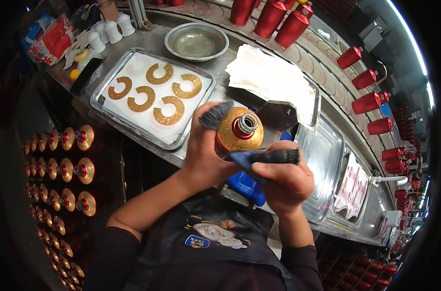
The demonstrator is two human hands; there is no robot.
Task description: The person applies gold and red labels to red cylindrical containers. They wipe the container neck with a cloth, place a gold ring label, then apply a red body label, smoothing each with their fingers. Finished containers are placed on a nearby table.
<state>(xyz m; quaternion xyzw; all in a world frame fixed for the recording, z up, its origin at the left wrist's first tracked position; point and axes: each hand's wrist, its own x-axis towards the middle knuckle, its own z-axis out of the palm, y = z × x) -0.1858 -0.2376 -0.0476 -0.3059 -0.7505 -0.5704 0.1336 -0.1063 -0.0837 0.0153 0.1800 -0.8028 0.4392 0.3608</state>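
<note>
My left hand (201, 155) is wrapped round a red bottle with a gold patterned shoulder (227, 130) and an open threaded neck, tilted up toward me. A dark wrapping covers one of its fingertips. In my right hand (289, 178) is a tool with a black wrapped handle and a flat bluish end (244, 161), which lies against or just in front of the bottle's near side; contact is partly hidden. Gold C-shaped pieces (168, 110) lie on a white sheet in a metal tray (97, 99) to the left. A blue object (245, 188) sits below the bottle.
A metal bowl of liquid (196, 42) stands beyond the tray, near a stack of white paper sheets (264, 70). Red bottles (293, 29) line a curved conveyor at the back and right. Gold-shouldered bottles (84, 167) stand in rows lower left. A clear lidded tray (322, 160) lies right.
</note>
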